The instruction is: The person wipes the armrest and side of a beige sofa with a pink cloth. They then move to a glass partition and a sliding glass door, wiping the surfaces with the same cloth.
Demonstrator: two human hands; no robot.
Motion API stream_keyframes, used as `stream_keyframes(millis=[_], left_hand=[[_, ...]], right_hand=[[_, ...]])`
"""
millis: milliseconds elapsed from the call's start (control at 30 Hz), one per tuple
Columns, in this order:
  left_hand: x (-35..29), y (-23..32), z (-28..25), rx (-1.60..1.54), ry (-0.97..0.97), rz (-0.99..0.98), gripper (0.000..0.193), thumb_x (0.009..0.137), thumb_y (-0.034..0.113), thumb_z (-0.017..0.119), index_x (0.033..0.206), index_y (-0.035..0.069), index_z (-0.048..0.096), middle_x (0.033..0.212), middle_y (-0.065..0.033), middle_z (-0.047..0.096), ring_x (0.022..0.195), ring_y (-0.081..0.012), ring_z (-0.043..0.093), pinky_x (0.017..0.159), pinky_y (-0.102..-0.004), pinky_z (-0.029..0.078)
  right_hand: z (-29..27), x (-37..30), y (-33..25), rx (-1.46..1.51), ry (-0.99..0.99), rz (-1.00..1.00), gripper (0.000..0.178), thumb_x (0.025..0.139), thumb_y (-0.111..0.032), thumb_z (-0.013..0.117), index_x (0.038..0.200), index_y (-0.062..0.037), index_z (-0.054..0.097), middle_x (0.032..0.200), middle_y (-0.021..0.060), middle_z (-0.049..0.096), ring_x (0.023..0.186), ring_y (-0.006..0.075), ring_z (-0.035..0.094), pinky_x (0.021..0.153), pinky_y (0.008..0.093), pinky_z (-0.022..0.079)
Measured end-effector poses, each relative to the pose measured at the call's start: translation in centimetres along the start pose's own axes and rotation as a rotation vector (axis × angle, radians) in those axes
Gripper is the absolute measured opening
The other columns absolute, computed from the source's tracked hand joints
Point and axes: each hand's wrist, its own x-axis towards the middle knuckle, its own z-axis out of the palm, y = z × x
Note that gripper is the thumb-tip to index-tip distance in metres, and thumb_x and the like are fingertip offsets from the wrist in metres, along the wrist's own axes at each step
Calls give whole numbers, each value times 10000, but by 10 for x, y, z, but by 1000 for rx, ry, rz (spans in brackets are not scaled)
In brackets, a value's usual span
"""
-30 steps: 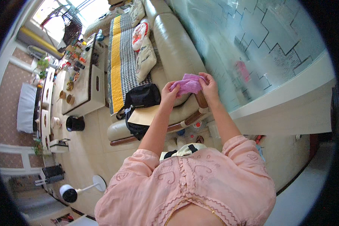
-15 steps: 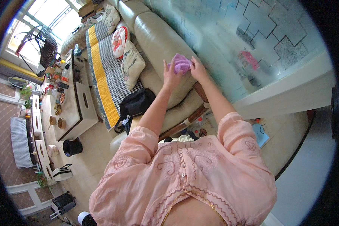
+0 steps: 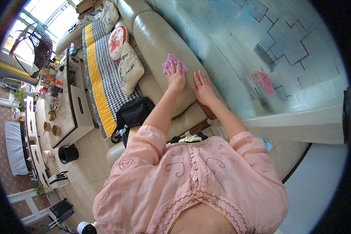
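Pressing our left hand [image 3: 176, 77] flat on a purple cloth [image 3: 172, 63] atop the beige sofa back [image 3: 160, 39], we rest our right hand [image 3: 203, 89] open, empty, beside it.

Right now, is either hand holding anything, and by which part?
The left hand presses flat on the near part of a purple cloth against the sofa back, not gripping it. The right hand lies bare on the sofa, holding nothing.

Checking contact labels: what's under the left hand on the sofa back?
A purple cloth lies under the left hand, pressed on the beige sofa back. Its edges show past the fingers; the middle is covered.
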Motion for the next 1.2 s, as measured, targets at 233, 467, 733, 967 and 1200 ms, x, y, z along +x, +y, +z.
stream_keyframes(millis=[233,467,733,967,1200], left_hand=[[97,-35,-35,-120,-280,-88,509,923,398,285,1407,249,239,1501,-23,70,1355,-391,48,1045,-607,9],[78,-26,-34,92,-155,226,483,890,295,388,1343,128,370,1444,-47,261,1354,-327,148,1052,-596,69],[-39,16,-64,-153,-81,328,470,877,253,437,1336,160,391,1424,-26,298,1344,-250,206,1038,-623,49],[74,-49,-38,-103,-203,77,480,922,338,338,1390,252,276,1487,-3,151,1367,-269,128,1033,-636,46],[119,-64,-26,-67,-251,4,501,924,356,324,1407,260,234,1494,-20,118,1371,-295,90,1065,-572,72]], right_hand=[[-8,1,-10,11,-30,22,622,902,-213,460,1419,-99,133,1466,175,112,1322,370,202,1055,499,212],[-15,2,-9,75,-47,11,629,877,-188,500,1403,-61,180,1459,181,143,1315,374,218,1058,477,219],[-27,7,10,295,-64,-27,563,878,-166,490,1376,-36,263,1438,184,222,1313,353,241,1060,446,230],[-3,44,0,40,75,-22,514,935,-293,357,1388,-74,256,1447,121,239,1324,301,246,1069,464,200],[1,47,-2,2,52,-8,517,946,-341,314,1401,-106,240,1457,71,236,1332,277,232,1071,461,172]])
